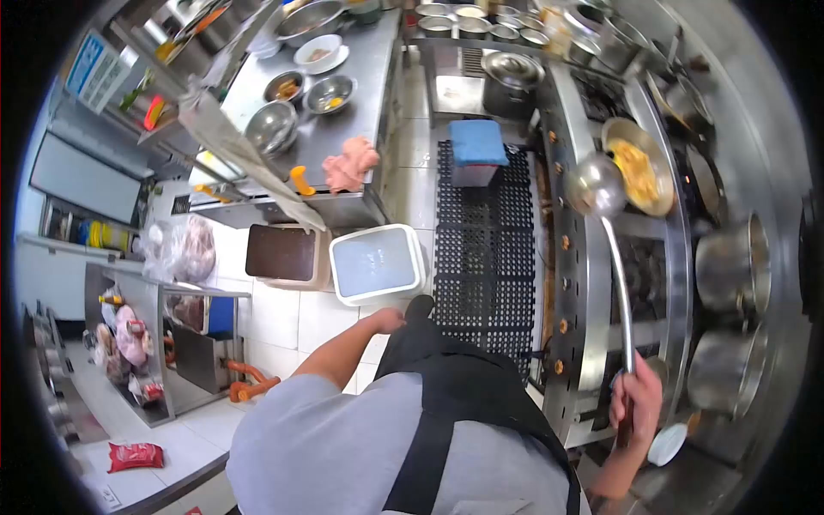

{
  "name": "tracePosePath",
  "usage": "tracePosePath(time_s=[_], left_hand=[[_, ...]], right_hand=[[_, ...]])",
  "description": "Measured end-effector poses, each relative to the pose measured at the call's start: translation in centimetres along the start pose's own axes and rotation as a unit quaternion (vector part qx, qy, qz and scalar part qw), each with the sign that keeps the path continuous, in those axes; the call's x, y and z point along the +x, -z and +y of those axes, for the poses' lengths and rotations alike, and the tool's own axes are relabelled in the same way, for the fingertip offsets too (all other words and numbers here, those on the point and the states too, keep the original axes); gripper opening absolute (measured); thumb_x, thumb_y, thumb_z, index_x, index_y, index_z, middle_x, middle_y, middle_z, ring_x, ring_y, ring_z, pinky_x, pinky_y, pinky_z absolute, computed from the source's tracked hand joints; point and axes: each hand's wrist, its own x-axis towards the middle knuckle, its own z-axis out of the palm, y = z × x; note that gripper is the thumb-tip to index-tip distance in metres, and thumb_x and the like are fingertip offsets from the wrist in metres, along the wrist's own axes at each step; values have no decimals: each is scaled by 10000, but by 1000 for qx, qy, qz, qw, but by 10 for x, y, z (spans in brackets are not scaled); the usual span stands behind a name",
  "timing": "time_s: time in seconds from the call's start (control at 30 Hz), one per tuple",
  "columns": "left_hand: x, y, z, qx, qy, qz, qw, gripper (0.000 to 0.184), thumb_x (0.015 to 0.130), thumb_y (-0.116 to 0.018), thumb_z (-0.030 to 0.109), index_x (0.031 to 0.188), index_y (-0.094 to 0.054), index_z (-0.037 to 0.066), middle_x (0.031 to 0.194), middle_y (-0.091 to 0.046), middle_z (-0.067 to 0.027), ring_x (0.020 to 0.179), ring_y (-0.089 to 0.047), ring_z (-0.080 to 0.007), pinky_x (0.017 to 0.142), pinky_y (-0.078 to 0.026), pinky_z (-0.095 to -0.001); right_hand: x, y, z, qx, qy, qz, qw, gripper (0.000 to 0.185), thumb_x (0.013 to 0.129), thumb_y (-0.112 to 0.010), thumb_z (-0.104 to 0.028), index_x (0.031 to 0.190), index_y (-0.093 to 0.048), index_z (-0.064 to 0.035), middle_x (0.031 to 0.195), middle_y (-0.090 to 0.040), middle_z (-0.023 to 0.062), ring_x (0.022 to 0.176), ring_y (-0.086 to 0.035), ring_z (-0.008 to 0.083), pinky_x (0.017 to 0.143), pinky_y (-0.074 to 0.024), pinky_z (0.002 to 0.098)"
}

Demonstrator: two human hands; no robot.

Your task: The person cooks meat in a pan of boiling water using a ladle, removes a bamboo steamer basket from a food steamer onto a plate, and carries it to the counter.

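Note:
My right hand (639, 402) is wrapped round the handle of a long metal ladle (596, 184). The ladle's bowl hangs at the front edge of the stove, beside a pan (664, 182) of yellow food (635, 169). Whether ladle and pan touch, I cannot tell. My left hand (388, 321) hangs low beside my dark apron (463, 386), near a white tub (378, 296) of cloudy liquid on the floor. Its fingers are mostly hidden, and nothing shows in it.
The stove (592, 326) runs along my right, with large pots (728, 373) behind it. A steel table (369, 77) holding bowls and a pink cloth (350, 164) stands front left. Ahead lie a black rubber mat (485, 257) and a blue-topped stool (477, 142).

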Motion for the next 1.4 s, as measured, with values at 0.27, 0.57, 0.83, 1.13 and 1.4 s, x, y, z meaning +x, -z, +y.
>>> tracePosePath(time_s=[0.27,0.57,0.83,1.13,1.4], left_hand=[[-69,-58,-218,-25,-45,92,994,447,1001,-460,374,1104,-716,22,1233,-653,-215,1147,-607,-385,1001,-473,-466],[-183,-196,-223,-232,119,135,956,289,879,-610,193,1122,-709,70,1079,-705,-160,876,-705,-283,848,-562,-392],[-149,-199,-207,-206,-128,91,966,405,897,-614,211,1265,-639,46,1208,-691,-130,1090,-652,-275,912,-522,-366],[-69,10,-252,-48,-96,-124,986,360,935,-588,229,1233,-658,40,1193,-696,-139,1100,-651,-273,921,-512,-367],[28,111,-30,180,-182,-249,934,334,969,-564,245,1204,-674,34,1179,-700,-147,1109,-650,-272,929,-502,-367]], right_hand=[[249,-389,-100,-38,57,-354,933,117,983,-539,-138,1011,-560,-26,598,-505,19,389,-447,100,348,-403,257],[399,-687,-115,-604,457,-94,646,240,843,-593,-109,1017,-665,40,998,-709,271,937,-727,353,837,-576,425],[401,-594,-4,-238,196,-161,938,168,842,-642,-101,974,-579,-18,707,-595,97,586,-617,229,488,-516,418],[111,-199,128,-90,-69,80,990,123,867,-628,-114,941,-567,-38,631,-541,43,427,-493,121,364,-407,314],[-54,-36,208,-205,-90,506,833,266,872,-560,-152,1081,-526,9,869,-661,280,888,-626,498,810,-507,529]])
